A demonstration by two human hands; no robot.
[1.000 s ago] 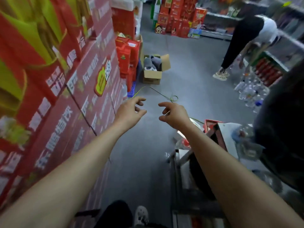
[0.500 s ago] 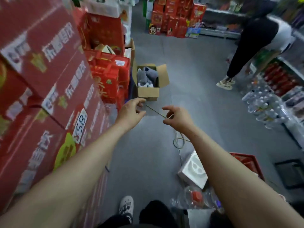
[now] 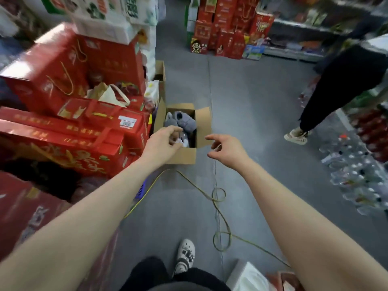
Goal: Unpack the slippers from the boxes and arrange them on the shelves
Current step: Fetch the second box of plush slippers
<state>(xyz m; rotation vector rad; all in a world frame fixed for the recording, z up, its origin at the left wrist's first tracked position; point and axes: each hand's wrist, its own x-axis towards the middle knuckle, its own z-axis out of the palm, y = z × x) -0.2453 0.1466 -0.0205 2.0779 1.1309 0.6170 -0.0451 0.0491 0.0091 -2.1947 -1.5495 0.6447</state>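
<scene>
- On the grey floor [image 3: 247, 106] of a shop aisle, an open cardboard box [image 3: 184, 156] is seen, flaps raised, just beside a stack of red gift boxes [image 3: 84, 133].
- Grey slippers [image 3: 185, 122] are packed inside the box, towards its far end; something small and white is glimpsed at the near end, too blurred to be identified.
- Left hand [image 3: 162, 142] is held out over the near left corner of the box, fingers curled inward above the opening. Whether anything is pinched or touched cannot be told.
- Right hand [image 3: 227, 149] is held in the air just right of the box's right flap, fingers loosely bent, thumb and forefinger apart; nothing is gripped.
- Both forearms are bare and stretched forward.
- A yellow-green cord [image 3: 218, 195] is laid in loops on the floor, between the box and the person's feet.
- A white clog [image 3: 185, 255] is worn on the one foot that shows at the bottom edge.
- A second person's dark-trousered leg [image 3: 336, 89] and pale shoe [image 3: 296, 137] are noted at the right, well apart from the box.
- Clear bottles [image 3: 357, 179] are grouped on the floor by the right-hand shelving.
- More red cartons [image 3: 222, 28] are stacked at the aisle's far end.
</scene>
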